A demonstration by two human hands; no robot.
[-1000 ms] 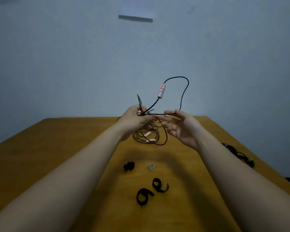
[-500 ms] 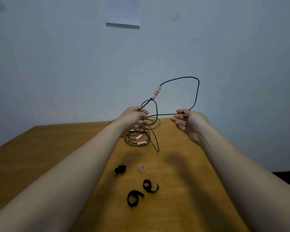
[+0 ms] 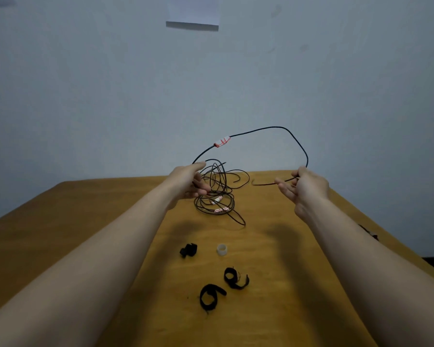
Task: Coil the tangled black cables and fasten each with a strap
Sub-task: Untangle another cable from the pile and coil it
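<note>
Wider apart than half a second ago, the two hands are now being held, and the raised arc of cable between them is being stretched broader and flatter. At the grip of the right hand point(image 3: 303, 189), a thin black cable point(image 3: 273, 127) is being pinched between thumb and forefinger, the other fingers being left loosely spread. A short free end is being left trailing leftward from that pinch.

At the grip of the left hand point(image 3: 188, 182), the same cable is being held in curled fingers. Its tangled loops point(image 3: 216, 196) are being left hanging below, over a yellow-brown wooden desk point(image 3: 60, 234); whether they are touching it cannot be told.

From grip to grip the strand is being carried up and over, its long axis running left to right, with a white paper tag with red marks point(image 3: 222, 141) near the left end. Since the loops are lying nearer the left hand, the next turn is judged as being due from right toward left.

Nearer the body, three black fabric straps point(image 3: 211, 295) and a small pale plastic ring point(image 3: 222, 249) are lying on the desk, well apart from the cable. No container is being shown.
</note>
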